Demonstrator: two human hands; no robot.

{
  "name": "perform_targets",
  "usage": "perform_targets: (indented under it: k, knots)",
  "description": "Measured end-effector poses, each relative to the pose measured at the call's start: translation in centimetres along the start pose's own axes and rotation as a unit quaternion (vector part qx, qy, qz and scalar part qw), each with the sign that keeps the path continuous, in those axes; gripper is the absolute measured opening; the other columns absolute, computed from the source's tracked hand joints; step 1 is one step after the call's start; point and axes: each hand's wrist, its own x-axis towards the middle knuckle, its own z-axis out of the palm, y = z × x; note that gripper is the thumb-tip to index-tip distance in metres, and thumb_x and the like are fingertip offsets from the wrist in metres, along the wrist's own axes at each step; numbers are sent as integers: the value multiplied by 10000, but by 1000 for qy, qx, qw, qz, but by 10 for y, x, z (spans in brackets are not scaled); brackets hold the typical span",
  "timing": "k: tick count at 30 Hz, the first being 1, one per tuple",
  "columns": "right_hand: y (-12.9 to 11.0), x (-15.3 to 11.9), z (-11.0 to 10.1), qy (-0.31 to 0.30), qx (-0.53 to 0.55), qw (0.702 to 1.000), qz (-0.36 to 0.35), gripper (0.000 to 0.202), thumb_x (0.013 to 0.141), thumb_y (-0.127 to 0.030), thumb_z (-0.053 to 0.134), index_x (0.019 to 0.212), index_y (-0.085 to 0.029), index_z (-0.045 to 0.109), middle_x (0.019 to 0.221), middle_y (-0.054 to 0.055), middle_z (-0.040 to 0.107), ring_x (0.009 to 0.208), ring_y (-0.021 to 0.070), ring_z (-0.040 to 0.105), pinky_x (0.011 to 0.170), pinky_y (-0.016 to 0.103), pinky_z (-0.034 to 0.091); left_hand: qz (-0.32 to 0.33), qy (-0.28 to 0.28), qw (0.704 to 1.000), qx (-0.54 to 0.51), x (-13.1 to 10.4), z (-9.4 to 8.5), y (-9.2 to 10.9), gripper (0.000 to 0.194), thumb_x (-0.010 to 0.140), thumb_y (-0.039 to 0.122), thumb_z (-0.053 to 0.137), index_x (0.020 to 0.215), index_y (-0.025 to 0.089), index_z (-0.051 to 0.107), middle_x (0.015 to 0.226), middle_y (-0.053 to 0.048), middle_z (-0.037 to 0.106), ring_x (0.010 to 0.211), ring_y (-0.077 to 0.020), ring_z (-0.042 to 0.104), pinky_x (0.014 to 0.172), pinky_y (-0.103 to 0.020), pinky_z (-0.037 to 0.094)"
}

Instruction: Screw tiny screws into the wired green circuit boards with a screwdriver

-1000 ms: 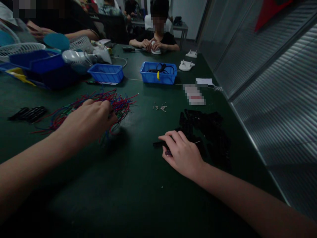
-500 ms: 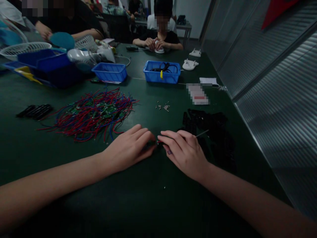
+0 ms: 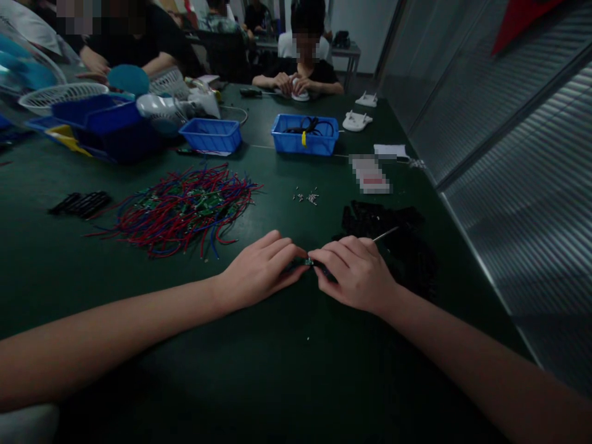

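Observation:
Pinched between both sets of fingertips is a small green circuit board (image 3: 308, 262), mostly hidden, with a dark part beside it. My left hand (image 3: 264, 269) is closed on its left end. My right hand (image 3: 354, 271) closes on the other end, fingertips almost meeting the left ones. A thin metal shaft (image 3: 386, 234), like a screwdriver's, sticks out behind my right hand; its handle is hidden. Left of my hands lies a tangled pile of red and blue wires with green circuit boards (image 3: 185, 206). Small screws (image 3: 312, 197) are scattered beyond my hands.
Black plastic parts (image 3: 398, 225) are heaped on the right, and more black pieces (image 3: 81, 203) lie far left. Blue bins (image 3: 305, 145) stand farther back, near white plastic parts (image 3: 356, 121). Co-workers sit across the green table (image 3: 208, 382). A glass partition (image 3: 509, 185) borders the right side.
Both hands have shifted slightly to the right in view and their fingertips have come closer together. The green board now shows between them, and the view has turned a little left.

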Motion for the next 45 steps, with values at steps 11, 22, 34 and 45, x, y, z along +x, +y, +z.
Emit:
perform_targets:
  k: [11, 22, 34, 45]
  knots:
    - [6, -1, 1, -21, -3, 999, 29, 121, 939, -286, 482, 958, -236, 591, 834, -21, 648, 836, 168, 506, 750, 353, 261, -68, -53, 993, -81, 0, 1, 1, 248, 843, 203, 544, 1088, 165, 548, 882, -37, 582, 842, -182, 460, 728, -291, 392]
    - [8, -1, 2, -48, 19, 996, 66, 157, 950, -263, 439, 971, -224, 590, 881, -8, 648, 853, 168, 506, 764, 353, 254, -47, -26, 995, -79, -5, -3, -9, 252, 903, 232, 521, 1136, 191, 608, 793, -29, 543, 779, -165, 444, 700, -290, 367]
    - [8, -2, 3, -61, 49, 994, 74, 138, 921, -246, 471, 875, -187, 588, 836, -3, 642, 829, 154, 524, 778, 335, 275, -12, -30, 998, -49, -5, 1, -11, 288, 916, 205, 491, 1184, 181, 596, 774, -27, 521, 744, -154, 423, 683, -289, 363]
    - [9, 1, 0, -107, 44, 989, 87, 147, 923, -258, 454, 860, -191, 569, 827, -4, 613, 823, 157, 501, 763, 328, 270, 2, -62, 998, -31, -7, 3, -12, 289, 946, 210, 456, 1212, 164, 559, 812, -42, 529, 789, -167, 417, 691, -285, 371]
